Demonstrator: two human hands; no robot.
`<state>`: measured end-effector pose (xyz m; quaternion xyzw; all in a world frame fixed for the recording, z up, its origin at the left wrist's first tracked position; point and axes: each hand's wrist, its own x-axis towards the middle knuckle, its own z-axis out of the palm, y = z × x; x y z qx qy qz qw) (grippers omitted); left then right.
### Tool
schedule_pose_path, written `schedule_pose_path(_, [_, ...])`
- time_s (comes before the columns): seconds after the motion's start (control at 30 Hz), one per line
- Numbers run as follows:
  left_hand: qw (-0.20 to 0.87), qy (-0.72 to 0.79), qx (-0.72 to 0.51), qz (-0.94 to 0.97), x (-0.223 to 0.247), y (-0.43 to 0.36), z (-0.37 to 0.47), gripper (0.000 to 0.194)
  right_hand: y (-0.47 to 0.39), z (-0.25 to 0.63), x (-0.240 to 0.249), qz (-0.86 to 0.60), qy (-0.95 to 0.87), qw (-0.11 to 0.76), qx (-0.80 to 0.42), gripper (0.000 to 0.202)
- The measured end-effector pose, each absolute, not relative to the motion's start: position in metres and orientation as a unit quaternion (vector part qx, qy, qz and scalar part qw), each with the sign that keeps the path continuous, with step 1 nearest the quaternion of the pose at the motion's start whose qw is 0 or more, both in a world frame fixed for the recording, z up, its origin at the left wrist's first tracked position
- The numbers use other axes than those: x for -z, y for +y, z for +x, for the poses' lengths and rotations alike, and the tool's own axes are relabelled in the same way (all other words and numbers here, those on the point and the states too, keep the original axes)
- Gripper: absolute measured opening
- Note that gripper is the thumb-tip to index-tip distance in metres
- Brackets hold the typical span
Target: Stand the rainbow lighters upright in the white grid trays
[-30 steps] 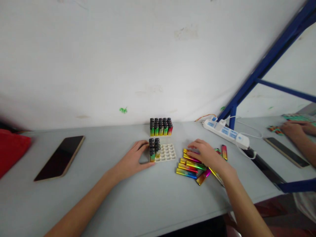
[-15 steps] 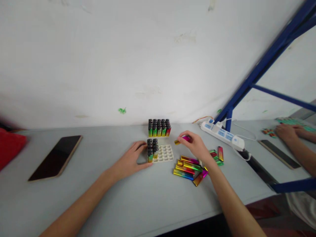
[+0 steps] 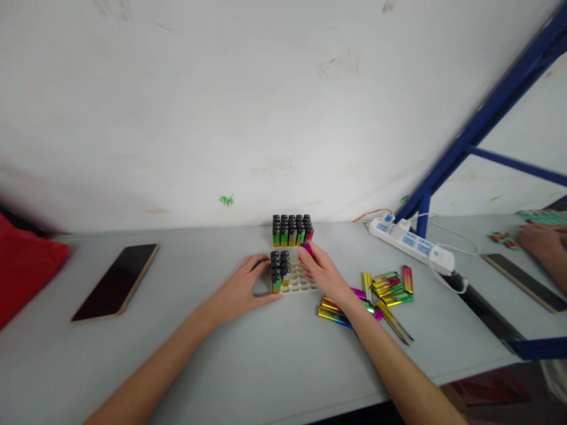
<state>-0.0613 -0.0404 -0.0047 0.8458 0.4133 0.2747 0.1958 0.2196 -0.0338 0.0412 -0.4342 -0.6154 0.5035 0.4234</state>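
Careful placing into the tray (image 3: 296, 284) held by the left hand (image 3: 241, 288) seems needed for the purple piece (image 3: 307, 247) pinched by the right hand (image 3: 325, 270).

Head camera (worn), facing forward-down.

Blk phone (image 3: 116, 282) on tbl (image 3: 212, 366), red item (image 3: 26, 265) L, wht pwr strip (image 3: 410, 241), blue frame (image 3: 469, 133)

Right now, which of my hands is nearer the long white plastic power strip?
Right. Your right hand is over the pale plastic tray, left of the power strip; your left hand is farther left, beside the tray.
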Motion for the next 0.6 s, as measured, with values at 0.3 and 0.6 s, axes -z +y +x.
schedule_pose_path(0.3, [0.2, 0.413, -0.277, 0.844, 0.005, -0.041, -0.063, 0.07, -0.056, 0.203, -0.046, -0.513, -0.622, 0.432, -0.405, 0.067])
schedule_pose_path(0.6, [0.194, 0.414, -0.284, 0.843, 0.008, -0.039, -0.063, 0.069, -0.057, 0.205, -0.043, -0.554, -0.618, 0.43, -0.356, 0.052])
